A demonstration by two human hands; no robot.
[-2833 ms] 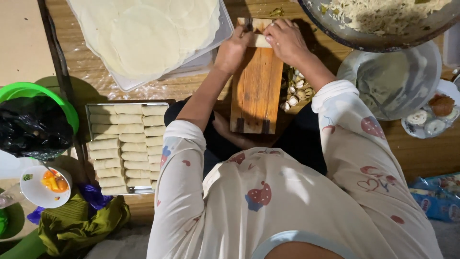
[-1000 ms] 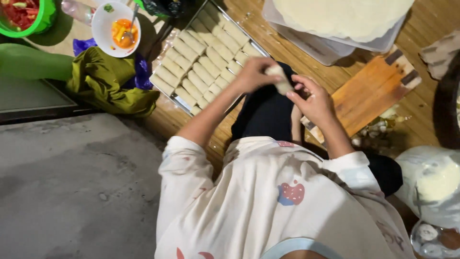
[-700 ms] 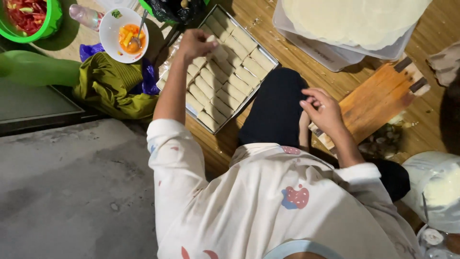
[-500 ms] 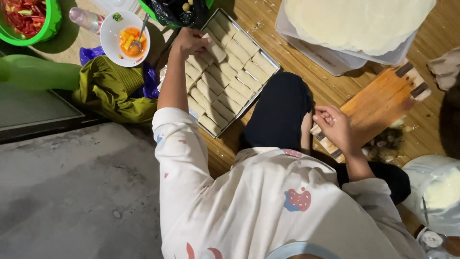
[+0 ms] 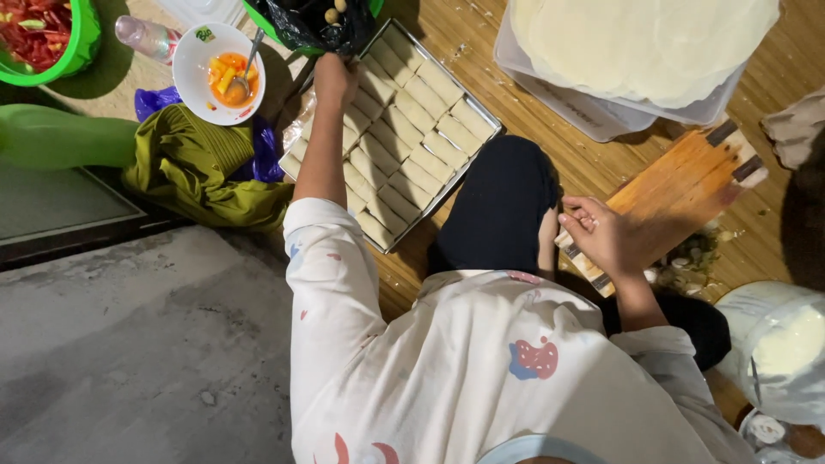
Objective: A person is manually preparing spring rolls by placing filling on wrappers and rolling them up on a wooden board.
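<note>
**L hand at far end of roll tray, R hand idle by cutting board**

Head cam, looking straight down over the person seated on the wooden floor [image 5: 516, 51].

- L hand [image 5: 333, 79]: arm stretched out over the metal tray [image 5: 491, 131], hand at its far corner, next to the green basin w/ black bag liner [image 5: 301, 24]. Grip state: fingers curled down onto the rolls at that end, but I can't tell if it's actually pinching one or just resting on top; fingertips hidden under the hand.
- Spring rolls [image 5: 404, 129]: pale wrapped rolls, packed in neat rows, filling most of the tray. Tray sits on the floor just left of the person's knee.
- R hand [image 5: 597, 234]: near the knee, at the near end of the wooden cutting board [image 5: 679, 193]. Grip loose, fingers half-curled, nothing in it that I can see.
- Stack of round wrappers [image 5: 640, 39] on a white plastic tray [image 5: 559, 99], beyond the board.
- White bowl [image 5: 193, 69] w/ orange filling and a spoon in it, left of the tray, near an olive-green cloth [image 5: 202, 167].
- Second green basin [image 5: 73, 47] w/ red chopped stuff, top-left corner.
- Veg scraps [image 5: 692, 262] on the floor right beside the board.
- White container [image 5: 778, 348] w/ pale contents, bottom right.
</note>
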